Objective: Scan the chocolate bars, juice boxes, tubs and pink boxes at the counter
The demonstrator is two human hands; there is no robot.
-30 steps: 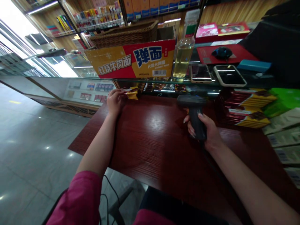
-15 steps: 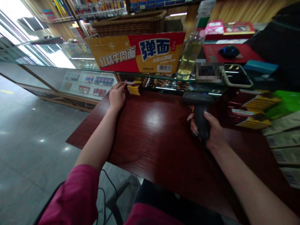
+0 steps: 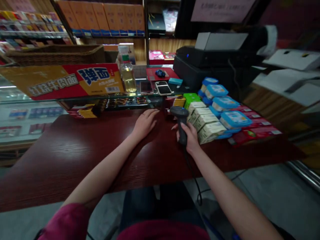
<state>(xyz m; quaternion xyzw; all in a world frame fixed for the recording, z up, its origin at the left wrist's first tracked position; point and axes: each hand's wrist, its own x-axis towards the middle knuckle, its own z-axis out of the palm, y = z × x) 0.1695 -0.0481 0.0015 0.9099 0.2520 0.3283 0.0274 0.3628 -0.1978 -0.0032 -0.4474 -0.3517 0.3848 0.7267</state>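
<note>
My right hand (image 3: 191, 135) grips the handle of a black barcode scanner (image 3: 179, 115), its head pointing away from me and its cable hanging down toward my lap. My left hand (image 3: 146, 123) holds nothing; its fingers stretch out low over the dark red wooden desk (image 3: 130, 166), pointing toward a pile of red-and-yellow packets (image 3: 178, 99). The scanner hides part of that pile. At the far left of the desk stands another stack of red-and-yellow packets (image 3: 83, 111), apart from both hands.
Right of the scanner stand pale cartons (image 3: 210, 128), blue-lidded tubs (image 3: 235, 119), a green pack (image 3: 192, 97) and red packets (image 3: 257, 128). Behind, a glass shelf carries a noodle carton (image 3: 62, 81), a bottle (image 3: 128, 78) and a phone (image 3: 163, 88).
My left hand has left the far-left packet stack and moved right, now empty. My right hand still holds the scanner. The view has swung right.
</note>
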